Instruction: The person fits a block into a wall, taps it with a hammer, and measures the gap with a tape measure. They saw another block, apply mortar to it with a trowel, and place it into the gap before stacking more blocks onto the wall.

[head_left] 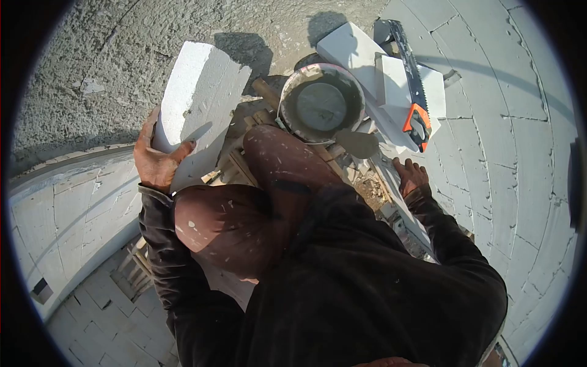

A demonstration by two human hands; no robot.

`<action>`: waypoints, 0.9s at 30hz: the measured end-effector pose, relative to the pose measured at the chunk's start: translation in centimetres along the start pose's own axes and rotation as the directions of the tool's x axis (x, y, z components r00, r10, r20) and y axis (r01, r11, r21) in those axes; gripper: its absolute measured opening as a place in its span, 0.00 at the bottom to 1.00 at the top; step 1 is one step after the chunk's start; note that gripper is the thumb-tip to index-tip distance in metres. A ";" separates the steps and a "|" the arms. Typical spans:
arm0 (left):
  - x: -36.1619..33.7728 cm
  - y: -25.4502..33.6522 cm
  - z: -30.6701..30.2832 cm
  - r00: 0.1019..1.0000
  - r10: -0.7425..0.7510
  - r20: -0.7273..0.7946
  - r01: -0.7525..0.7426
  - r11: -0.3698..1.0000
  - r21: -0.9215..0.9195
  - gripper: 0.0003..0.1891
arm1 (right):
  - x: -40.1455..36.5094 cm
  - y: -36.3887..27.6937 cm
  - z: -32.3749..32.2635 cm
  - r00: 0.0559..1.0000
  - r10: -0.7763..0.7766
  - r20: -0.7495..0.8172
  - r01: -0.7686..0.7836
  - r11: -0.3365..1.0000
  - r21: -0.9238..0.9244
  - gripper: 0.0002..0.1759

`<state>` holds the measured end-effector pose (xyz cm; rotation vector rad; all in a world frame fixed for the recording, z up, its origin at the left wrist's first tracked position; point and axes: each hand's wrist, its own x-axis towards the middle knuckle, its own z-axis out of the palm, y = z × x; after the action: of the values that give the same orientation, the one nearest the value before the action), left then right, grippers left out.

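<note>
On the left, my left hand (158, 160) is closed round the lower end of a white aerated concrete block (211, 101), with the thumb across its face and the fingers along its outer side. The block stands tilted beside my bent knee. My right hand (412, 177) rests on the edge of a long pale board (400, 205), its fingers apart and holding nothing. Just beyond that hand lies a handsaw (413, 76) with an orange and black handle. Between my hands stands a bucket (321, 104) of grey mortar. A flat, rounded grey blade (358, 145), perhaps a trowel, is by its rim.
White block pieces (351, 46) lie behind the bucket, partly under the saw. A light block wall (501, 134) rises at right. Rough concrete (134, 67) spans the back left. Wooden strips (244, 168) and rubble (367, 183) lie around my knees. Lower left, a block-patterned surface (101, 324) shows farther down.
</note>
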<state>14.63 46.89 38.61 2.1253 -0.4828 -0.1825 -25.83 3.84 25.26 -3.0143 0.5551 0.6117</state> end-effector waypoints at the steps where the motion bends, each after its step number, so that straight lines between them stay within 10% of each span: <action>1: -0.1 -0.2 0.0 1.000 0.008 -0.008 -0.008 1.000 -0.015 0.46 | -0.5 1.1 0.0 1.000 0.003 0.000 -0.003 1.000 0.006 0.28; 4: -0.3 -0.7 -0.5 1.000 -0.007 -0.011 0.007 1.000 0.030 0.46 | 0.8 1.9 -2.4 0.931 0.104 0.349 -0.190 0.956 0.222 0.27; 7: -0.6 -2.2 -0.9 0.999 0.032 -0.033 -0.032 0.999 0.008 0.47 | 3.1 1.3 2.0 0.976 0.160 0.145 -0.215 0.795 0.567 0.34; 8: -0.8 -1.9 -0.9 0.998 0.050 -0.035 -0.049 0.999 0.023 0.47 | 5.2 2.2 6.8 0.912 0.129 0.389 -0.410 0.309 0.858 0.40; 11: -1.7 -1.1 -1.3 0.999 0.023 -0.042 -0.026 0.997 -0.073 0.49 | 7.5 4.1 12.5 0.783 0.030 0.621 -0.620 0.105 0.777 0.39; 13: -2.1 -1.1 -1.9 0.997 0.054 -0.059 -0.055 0.998 -0.006 0.49 | 4.8 0.9 3.7 0.661 0.022 0.750 -0.750 -0.005 0.661 0.38; 15: -2.5 -0.8 -1.8 0.995 0.030 -0.093 -0.038 0.996 -0.087 0.49 | 3.2 1.0 4.1 0.853 0.174 0.492 -0.502 0.527 0.685 0.36; 17: -2.6 -2.1 -2.2 0.993 0.052 -0.104 -0.056 0.998 -0.036 0.48 | 1.6 -1.9 6.5 0.960 0.267 -0.087 -0.146 0.740 0.656 0.35; 22: -2.7 -2.1 -2.2 0.996 -0.058 -0.063 0.063 0.995 0.080 0.50 | 8.8 -14.3 -7.1 0.906 -0.005 -0.422 0.333 0.624 0.706 0.24; 27: -2.9 -3.8 -2.5 0.995 -0.074 -0.068 0.081 0.991 0.109 0.49 | 12.1 -20.4 -16.5 0.670 0.132 -0.730 0.617 0.447 0.648 0.20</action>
<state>13.83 51.87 36.74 2.2539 -0.3814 -0.1339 -2.20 17.45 34.75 -2.0582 0.2068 -0.7432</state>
